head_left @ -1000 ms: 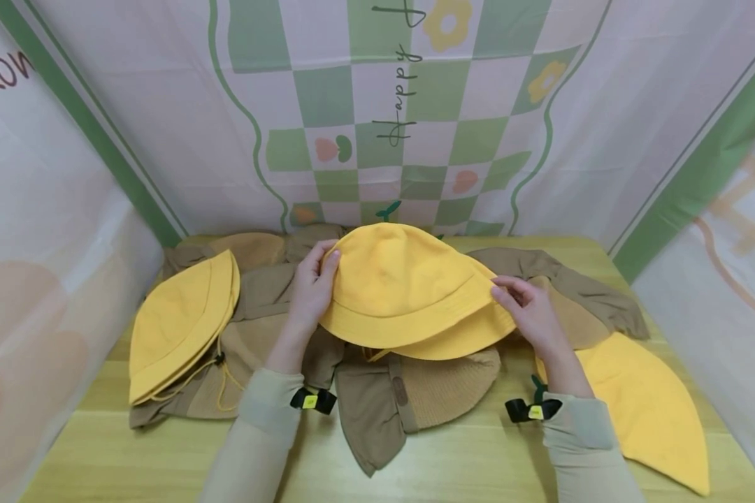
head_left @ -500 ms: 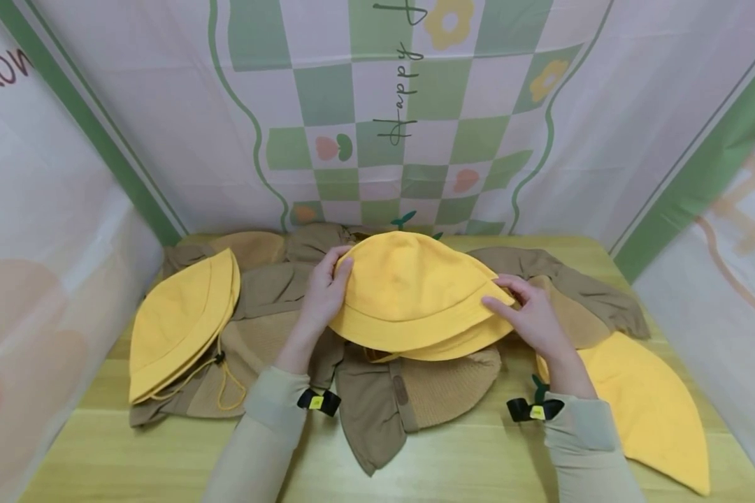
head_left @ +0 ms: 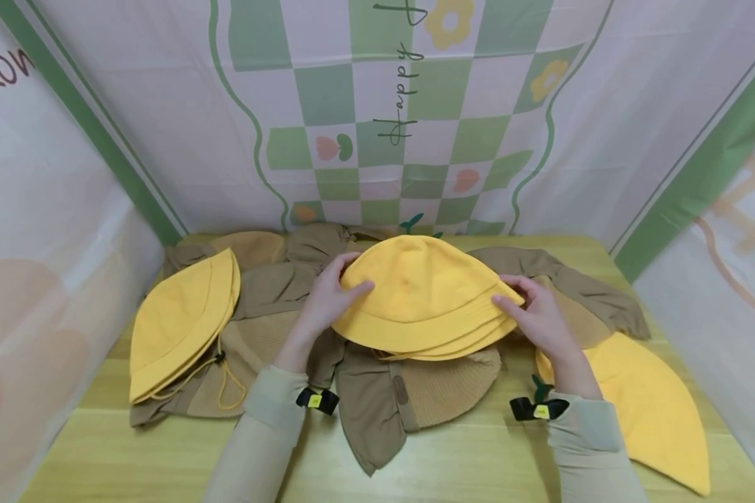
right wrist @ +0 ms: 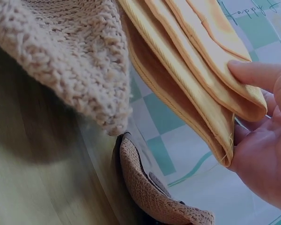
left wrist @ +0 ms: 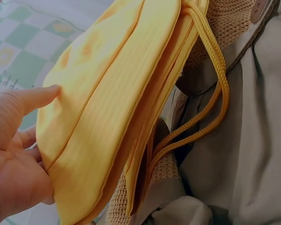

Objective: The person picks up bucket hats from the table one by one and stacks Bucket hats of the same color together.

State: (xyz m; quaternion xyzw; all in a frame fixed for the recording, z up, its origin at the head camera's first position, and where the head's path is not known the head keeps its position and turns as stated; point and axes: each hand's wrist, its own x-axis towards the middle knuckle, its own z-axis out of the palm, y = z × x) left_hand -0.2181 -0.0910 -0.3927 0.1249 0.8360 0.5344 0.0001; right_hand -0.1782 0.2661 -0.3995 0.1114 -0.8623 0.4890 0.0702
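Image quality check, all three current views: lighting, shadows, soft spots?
Head: fairly even light, faint shadows on the table; backdrop sides splay outward, probably wide-angle. Left wrist: yellow hats pale where lit; the backdrop is softer than the cord. Right wrist: dark shadow on the table below the knit-textured hat, bright highlights on the yellow hats.

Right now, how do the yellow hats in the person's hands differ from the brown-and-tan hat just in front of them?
The yellow hats look smooth, while the brown-and-tan hat has a ribbed tan part. The yellow hats are stacked between the left hand and right hand; the brown-and-tan hat lies on the table, unheld. Both look like soft fabric.
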